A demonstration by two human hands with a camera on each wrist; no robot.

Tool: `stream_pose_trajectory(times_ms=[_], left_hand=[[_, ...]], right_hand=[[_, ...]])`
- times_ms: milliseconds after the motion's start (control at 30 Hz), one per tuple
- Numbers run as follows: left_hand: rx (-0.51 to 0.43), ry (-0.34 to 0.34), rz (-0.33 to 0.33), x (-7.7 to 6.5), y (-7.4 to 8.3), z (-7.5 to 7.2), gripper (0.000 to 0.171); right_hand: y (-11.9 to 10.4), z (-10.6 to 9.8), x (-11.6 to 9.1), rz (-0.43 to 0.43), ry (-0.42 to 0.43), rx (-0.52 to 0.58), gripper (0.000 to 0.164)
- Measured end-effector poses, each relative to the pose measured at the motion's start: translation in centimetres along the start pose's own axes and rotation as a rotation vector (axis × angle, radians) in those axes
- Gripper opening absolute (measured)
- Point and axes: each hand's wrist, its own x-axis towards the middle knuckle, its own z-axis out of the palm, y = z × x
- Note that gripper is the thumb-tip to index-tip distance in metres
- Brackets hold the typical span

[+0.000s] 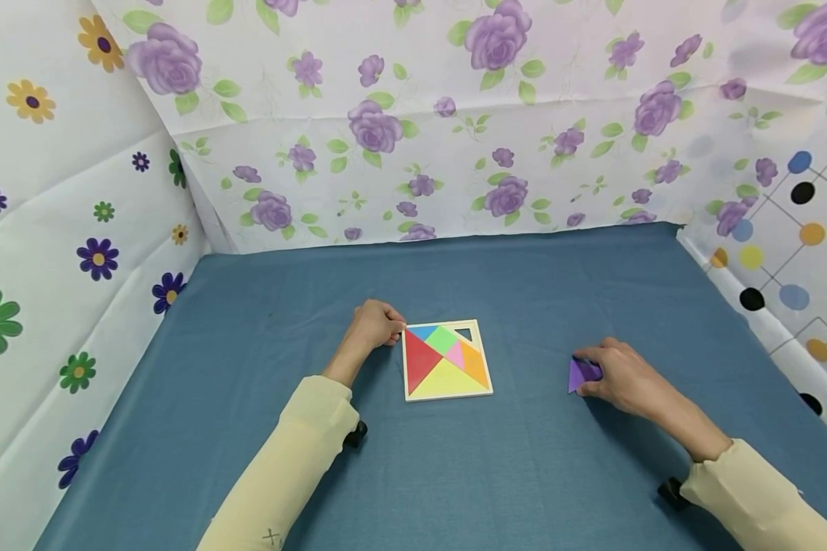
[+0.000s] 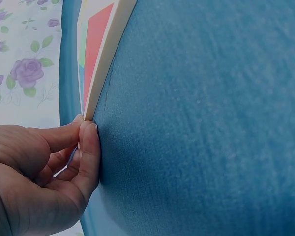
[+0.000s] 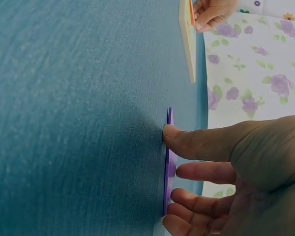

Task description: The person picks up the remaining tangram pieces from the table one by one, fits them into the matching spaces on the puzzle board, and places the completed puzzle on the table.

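— Meanwhile, on the blue cloth, where does the work stand?

— A tangram tray sits mid-table, nearly full: red, yellow, orange, pink, green and blue pieces fill it, and one small triangular gap shows at the tray's far right corner. The step in hand looks like fetching the last piece.

— And that piece?

— A purple triangle lies flat on the cloth, well to the right of the tray. The right hand is on it; in the right wrist view the thumb presses at the triangle's edge while the other fingers curl loosely over it. A grasp is forming rather than finished, by my reading.

— What of the other hand?

— The left hand is at the tray's far left corner. Its curled fingers and thumb pinch or brace against the wooden rim, seemingly to steady it.

— What does the next move call for?

— Probably prying the thin triangle off the cloth, carrying it leftward to the tray, and turning it to match the gap. The tray should stay braced meanwhile.
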Motion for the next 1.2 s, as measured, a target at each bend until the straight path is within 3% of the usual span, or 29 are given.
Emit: stream_pose_trajectory(times_ms=[433,700,1033,1200], left_hand=[[0.0,0.003,0.005,-0.05,0.04,-0.05,0.011],[-0.008,0.004,-0.002,-0.03,0.04,-0.04,0.011],[-0.008,0.005,-0.009,-0.05,0.11,-0.05,0.01],[-0.009,0.002,-0.004,-0.11,0.1,-0.07,0.011]], right_hand=[[0.12,0.19,-0.23,-0.022,0.027,0.02,0.052],[0.09,0.24,-0.37,-0.014,0.054,0.069,0.037],[0.25,-0.4,-0.34,0.042,-0.033,0.159,0.03],[0.25,-0.54,-0.28,0.031,-0.045,0.146,0.032]])
